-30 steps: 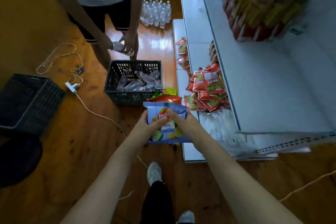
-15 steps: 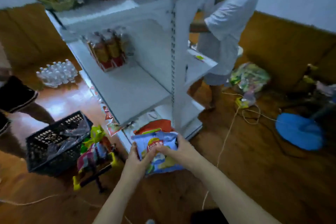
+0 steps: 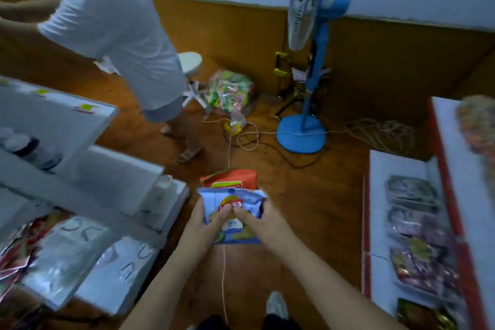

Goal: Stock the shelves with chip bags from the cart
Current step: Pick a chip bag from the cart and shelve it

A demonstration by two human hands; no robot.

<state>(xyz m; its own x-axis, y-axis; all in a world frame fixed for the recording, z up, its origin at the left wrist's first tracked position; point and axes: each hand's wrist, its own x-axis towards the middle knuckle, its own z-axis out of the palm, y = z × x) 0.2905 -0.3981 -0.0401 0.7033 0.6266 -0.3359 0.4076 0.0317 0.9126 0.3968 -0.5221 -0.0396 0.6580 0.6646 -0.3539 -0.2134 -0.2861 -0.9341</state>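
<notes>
Holding a small stack of chip bags out in front of the body, both of the person's hands grip it from either side. The left hand (image 3: 205, 225) curls round the left edge of the blue chip bag (image 3: 232, 211), thumb pressed on its front. The right hand (image 3: 263, 222) curls round the right edge, with its thumb also pinching the front near the logo. Tucked behind the blue bag and touching it is an orange chip bag (image 3: 235, 178), its top showing above the blue one. The stack is held in the air over the wooden floor (image 3: 308, 209), between two shelf units.

To the left stands a white shelf unit (image 3: 88, 169), with blurred packets low down at its near end. To the right is a red-edged shelf unit (image 3: 380, 195) holding rows of dark snack packets (image 3: 417, 236), too blurred to read.

Farther off, a white cord (image 3: 227, 150) runs along the floor. Beyond it a blue standing fan (image 3: 310, 67) stands near the wall, beside a clear sack of colourful packets (image 3: 230, 88). At the far left, another person in a white shirt (image 3: 117, 35) leans toward the white shelves.
</notes>
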